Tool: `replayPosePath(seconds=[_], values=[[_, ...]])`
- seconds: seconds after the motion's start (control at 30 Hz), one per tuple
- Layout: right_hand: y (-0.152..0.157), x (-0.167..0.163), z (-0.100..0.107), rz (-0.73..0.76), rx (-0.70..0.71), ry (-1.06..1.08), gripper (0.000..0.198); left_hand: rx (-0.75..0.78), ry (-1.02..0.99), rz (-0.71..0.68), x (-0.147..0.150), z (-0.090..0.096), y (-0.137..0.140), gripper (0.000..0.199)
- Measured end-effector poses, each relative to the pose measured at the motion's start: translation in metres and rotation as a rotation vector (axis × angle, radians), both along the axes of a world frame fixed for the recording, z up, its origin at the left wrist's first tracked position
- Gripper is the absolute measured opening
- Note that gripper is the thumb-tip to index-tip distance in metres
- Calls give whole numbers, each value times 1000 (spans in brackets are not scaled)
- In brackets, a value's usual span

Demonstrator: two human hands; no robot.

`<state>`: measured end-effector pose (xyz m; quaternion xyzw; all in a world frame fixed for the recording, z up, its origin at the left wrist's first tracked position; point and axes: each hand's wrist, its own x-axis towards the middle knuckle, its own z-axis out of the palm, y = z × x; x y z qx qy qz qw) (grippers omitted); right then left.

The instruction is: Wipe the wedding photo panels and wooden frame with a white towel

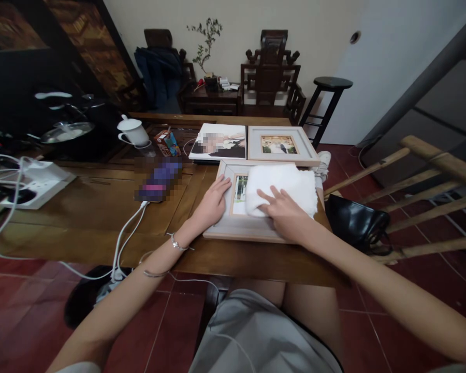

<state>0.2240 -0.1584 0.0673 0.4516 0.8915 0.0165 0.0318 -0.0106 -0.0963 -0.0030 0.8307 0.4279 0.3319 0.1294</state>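
Note:
A light wooden picture frame (252, 234) lies flat on the table in front of me, with a photo (241, 194) partly showing on its left side. My left hand (213, 201) rests on the frame's left border, fingers extended and flat. Over the right part of the frame is a folded, fluffy white cloth (285, 178), hiding much of the photo. My right hand (285, 210) presses on that cloth from above with its fingers spread. Just behind are a second framed photo (279, 145) and a white-edged picture panel (219, 142), side by side.
On the wooden table (97, 223) are a phone (161, 178) on a white charging cable (128, 228), a drink carton (168, 142), a lidded white cup (133, 132) and a power strip (42, 184). A black bag (357, 223) sits on a wooden chair (442, 171) at right.

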Motion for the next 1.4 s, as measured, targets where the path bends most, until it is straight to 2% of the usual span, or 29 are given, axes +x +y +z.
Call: replayPosePath(seconds=[0.2,0.33,0.43,0.6,0.77,0.9,1.0,1.13,1.3,1.4], values=[[-70,5,25,149,-212,110,59,9,24,17,0,-1,0,50],[-87,-7,27,186,-257,119,61,16,18,14,0,-2,2,51],[-70,-11,13,147,-209,154,68,19,24,19,0,-3,2,49],[-5,2,-13,44,-53,249,70,25,14,11,0,-3,1,49],[57,17,-19,-57,203,235,69,5,5,7,0,-2,0,48],[74,14,-17,-35,225,127,67,8,10,1,0,-2,1,48],[60,5,-13,9,161,72,63,15,7,7,0,-2,1,45],[16,-5,-3,50,-15,38,60,12,9,20,1,-3,1,44],[-41,-2,11,165,-186,112,58,18,39,32,2,-2,1,44],[-59,-3,16,220,-256,124,61,8,47,38,2,0,0,45]])
